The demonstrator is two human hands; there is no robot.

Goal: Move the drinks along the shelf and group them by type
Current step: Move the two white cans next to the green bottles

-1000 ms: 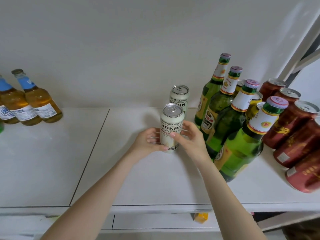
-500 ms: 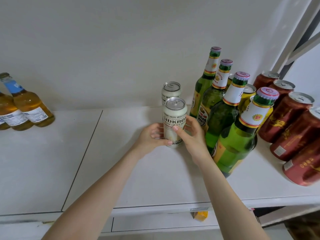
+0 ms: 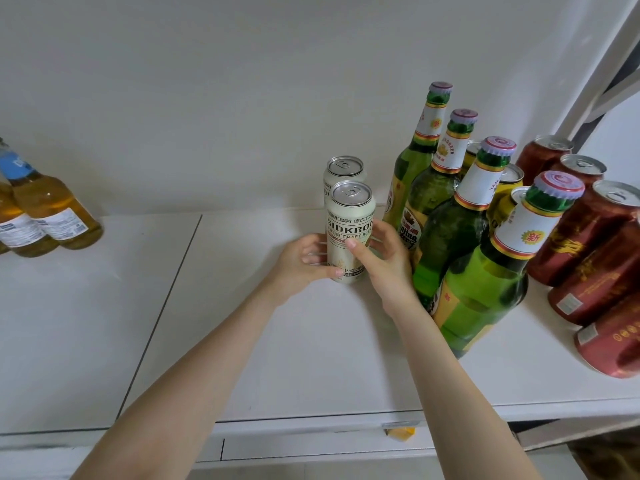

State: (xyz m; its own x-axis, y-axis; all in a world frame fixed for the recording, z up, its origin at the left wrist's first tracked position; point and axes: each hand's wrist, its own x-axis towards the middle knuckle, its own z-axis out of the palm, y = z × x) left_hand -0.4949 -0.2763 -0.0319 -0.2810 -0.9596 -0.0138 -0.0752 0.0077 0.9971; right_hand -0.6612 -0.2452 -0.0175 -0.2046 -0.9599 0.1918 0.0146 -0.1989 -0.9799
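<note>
I have the tall white aluminium can with dark SIDKRON lettering (image 3: 350, 233) caught between both hands. My left hand (image 3: 299, 263) curls round its left side with the thumb laid low across the front, and my right hand (image 3: 384, 261) wraps the right side with the thumb higher on the label. The can stands upright at the level of the white shelf board (image 3: 329, 358); whether its base is set down or just off the surface I cannot tell. It sits directly in front of a second white can of the same kind (image 3: 343, 171), so close that the two overlap in my view, and I cannot say if they touch. Two hands on one can makes sense to me here. The row of green glass bottles with white neck labels (image 3: 450, 233) stands just beside my right knuckles, and a two-sided hold lets me steer straight without swinging into them. The sorting reads clearly. The white cans are filed front to back, with the green bottles to their right and yellow cans (image 3: 506, 188) tucked behind those. Dark red cans (image 3: 588, 233) stand at the far right, and amber bottles with blue neck labels (image 3: 52, 213) well apart at the far left. I judge this step to be seating the front can in line with its twin. The risk is my right wrist nudging the nearest green bottle, which is tall and would topple readily.
</note>
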